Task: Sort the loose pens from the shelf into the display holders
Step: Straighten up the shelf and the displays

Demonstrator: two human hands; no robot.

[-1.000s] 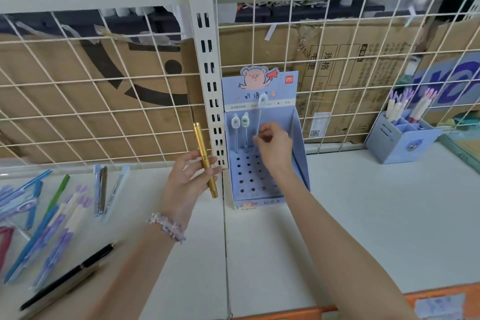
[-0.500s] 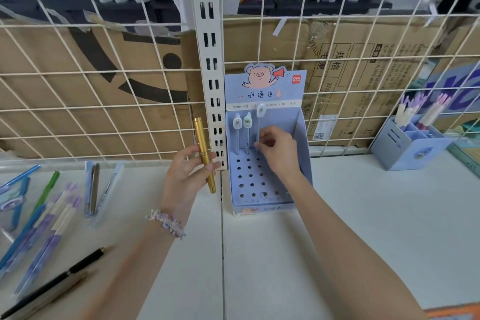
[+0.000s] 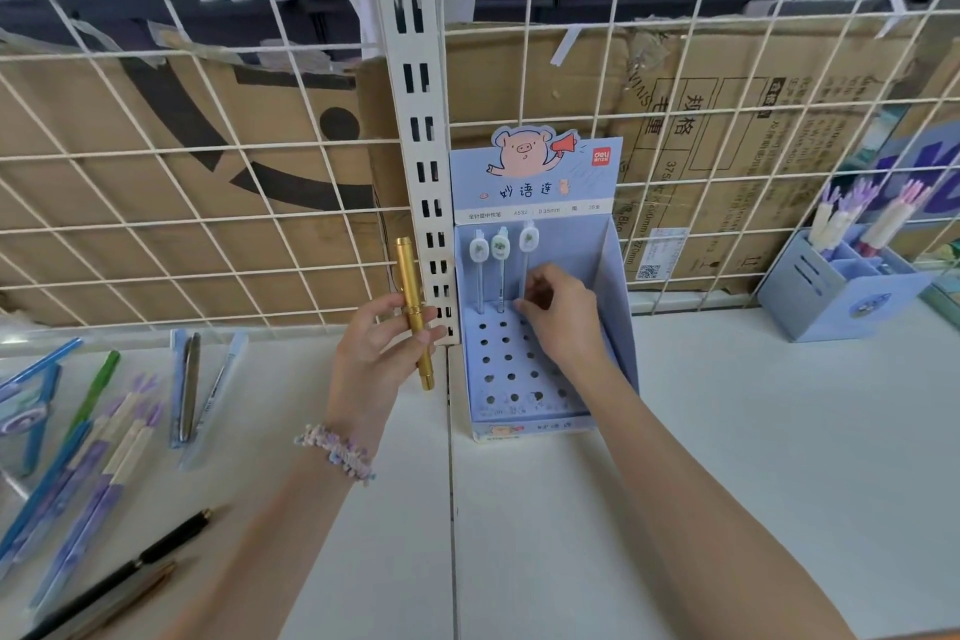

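Note:
A light-blue display holder (image 3: 608,276) with a pig picture and a grid of holes stands on the white shelf at centre. Three clear pens with white oval tops stand in its back row. My right hand (image 3: 558,314) pinches the rightmost of them, a clear pen (image 3: 527,250), low on its barrel. My left hand (image 3: 376,340) grips a gold pen (image 3: 413,309) upright, just left of the holder. Loose pens (image 3: 111,442) in blue, purple, green and black lie on the shelf at the left.
A second blue holder (image 3: 831,301) with purple-topped pens stands at the far right. A white wire grid (image 3: 208,182) and a slotted upright post (image 3: 415,120) back the shelf, with cardboard boxes behind. An orange shelf edge runs along the bottom right.
My right hand has lowered the clear pen into the back row, beside the other two. The camera has moved closer. My left hand keeps the gold pen in place.

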